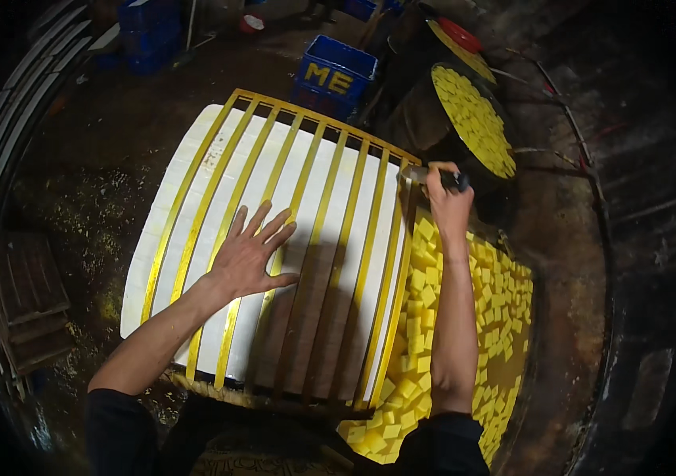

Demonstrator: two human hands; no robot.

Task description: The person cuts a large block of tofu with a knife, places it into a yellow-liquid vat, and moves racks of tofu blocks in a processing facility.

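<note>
A large white slab, which looks like tofu (pixel 171 190), lies in front of me under a yellow slatted frame (pixel 314 182) with long parallel bars. My left hand (pixel 252 255) rests on the bars near the middle, fingers spread. At the frame's far right corner my right hand (pixel 447 189) is closed round the dark handle of a knife (pixel 415 171). Its blade points left, against the frame's end; the tip is hard to make out. To the right of the slab, below my right forearm, many yellow cubes (pixel 425 295) lie piled loosely. A shadow darkens the slab's near right part.
Beyond the frame stands a stack of blue crates (pixel 339 67). At the far right is a round vat (pixel 473 119) full of yellow pieces, with a red basin (pixel 460 36) behind it. Wooden boards (pixel 30 278) lean at the left. The dark floor looks wet.
</note>
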